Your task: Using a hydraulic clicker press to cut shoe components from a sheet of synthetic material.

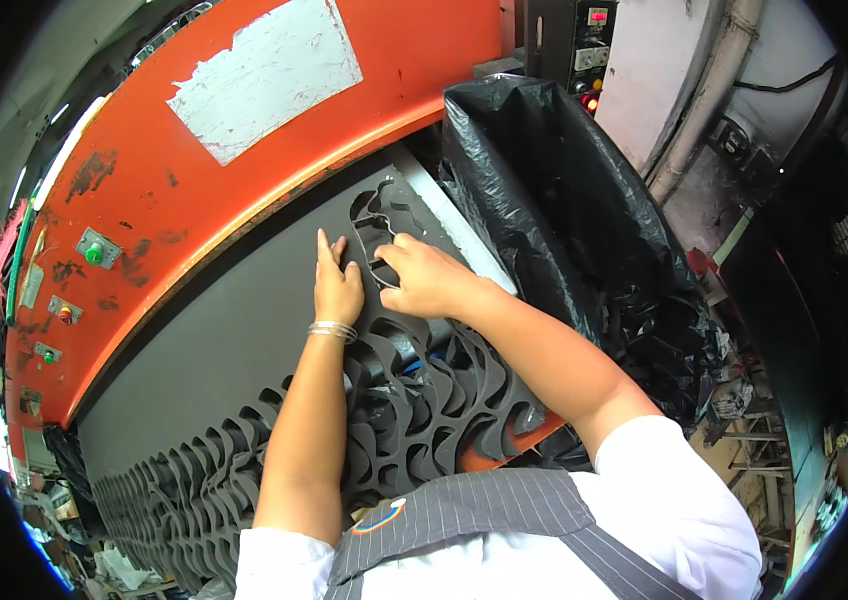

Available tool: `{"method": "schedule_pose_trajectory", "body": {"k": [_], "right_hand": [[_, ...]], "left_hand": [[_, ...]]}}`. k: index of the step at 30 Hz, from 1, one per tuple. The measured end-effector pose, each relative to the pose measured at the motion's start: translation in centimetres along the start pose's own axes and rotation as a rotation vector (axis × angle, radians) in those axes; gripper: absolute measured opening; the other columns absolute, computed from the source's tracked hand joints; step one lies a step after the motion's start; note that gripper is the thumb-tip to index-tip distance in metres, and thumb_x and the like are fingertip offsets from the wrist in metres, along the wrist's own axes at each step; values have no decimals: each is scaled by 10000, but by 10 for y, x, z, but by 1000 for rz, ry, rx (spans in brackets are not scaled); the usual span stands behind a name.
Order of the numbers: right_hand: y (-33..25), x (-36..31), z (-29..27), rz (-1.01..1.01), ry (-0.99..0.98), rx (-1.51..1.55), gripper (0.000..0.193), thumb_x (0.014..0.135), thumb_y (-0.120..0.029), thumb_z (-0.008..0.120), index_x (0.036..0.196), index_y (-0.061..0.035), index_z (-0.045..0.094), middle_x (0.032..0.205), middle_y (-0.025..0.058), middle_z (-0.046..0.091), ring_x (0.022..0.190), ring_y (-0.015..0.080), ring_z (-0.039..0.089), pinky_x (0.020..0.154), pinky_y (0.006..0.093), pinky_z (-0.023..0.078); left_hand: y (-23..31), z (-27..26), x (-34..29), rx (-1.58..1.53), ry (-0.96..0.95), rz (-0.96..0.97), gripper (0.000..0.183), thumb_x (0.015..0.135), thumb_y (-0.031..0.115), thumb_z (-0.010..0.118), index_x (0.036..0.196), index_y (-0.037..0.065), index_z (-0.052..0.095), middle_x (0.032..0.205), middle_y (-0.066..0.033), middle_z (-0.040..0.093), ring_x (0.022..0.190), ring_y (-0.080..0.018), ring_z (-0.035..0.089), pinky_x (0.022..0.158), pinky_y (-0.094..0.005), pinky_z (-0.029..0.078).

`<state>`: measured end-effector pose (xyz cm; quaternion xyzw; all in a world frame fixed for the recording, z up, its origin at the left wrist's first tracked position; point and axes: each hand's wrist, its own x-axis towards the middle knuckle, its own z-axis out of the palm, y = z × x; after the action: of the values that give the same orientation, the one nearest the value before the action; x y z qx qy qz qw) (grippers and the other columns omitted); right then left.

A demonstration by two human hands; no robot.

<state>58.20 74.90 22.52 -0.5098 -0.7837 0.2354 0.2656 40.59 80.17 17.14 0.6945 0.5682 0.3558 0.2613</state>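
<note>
A dark grey foam sheet lies on the bed of an orange press. Near its far right corner sits a thin, curvy metal cutting die. My right hand grips the die's right edge with bent fingers. Just left of the die, my left hand is held with its fingers stretched out and holds nothing; whether it touches the sheet I cannot tell. Beyond the die, curved cuts show in the foam. A web of cut-out foam scrap hangs at the sheet's near edge, below my hands.
The orange press body rises behind the sheet, with green and red push buttons at its left. A container lined with a black plastic bag stands at the right. Behind it is a control box with lit indicators.
</note>
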Motion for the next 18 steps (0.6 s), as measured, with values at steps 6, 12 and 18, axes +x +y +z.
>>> {"method": "schedule_pose_trajectory", "body": {"k": [6, 12, 18], "right_hand": [[40, 11, 25, -136, 107, -161, 690, 734, -273, 731, 1309, -13, 454, 1097, 163, 559, 1094, 301, 516, 917, 406, 430], [67, 16, 11, -246, 80, -119, 719, 741, -290, 741, 1344, -40, 441, 1142, 94, 613, 1107, 250, 514, 941, 379, 377], [82, 23, 10, -264, 92, -94, 628, 760, -275, 718, 1303, -40, 508, 1070, 88, 642, 1103, 221, 516, 931, 359, 383]], "left_hand": [[-16, 1, 14, 9, -77, 69, 721, 865, 47, 424, 1469, -17, 36, 1408, -130, 453, 1364, -268, 330, 1135, -428, 149], [-6, 12, 24, 190, -135, 90, 717, 873, 79, 406, 1473, -11, 24, 1414, -134, 447, 1391, -230, 290, 1140, -472, 72], [-10, 23, 34, 196, -95, 101, 719, 853, 43, 401, 1476, -4, 44, 1411, -153, 444, 1365, -237, 340, 1144, -446, 89]]}}
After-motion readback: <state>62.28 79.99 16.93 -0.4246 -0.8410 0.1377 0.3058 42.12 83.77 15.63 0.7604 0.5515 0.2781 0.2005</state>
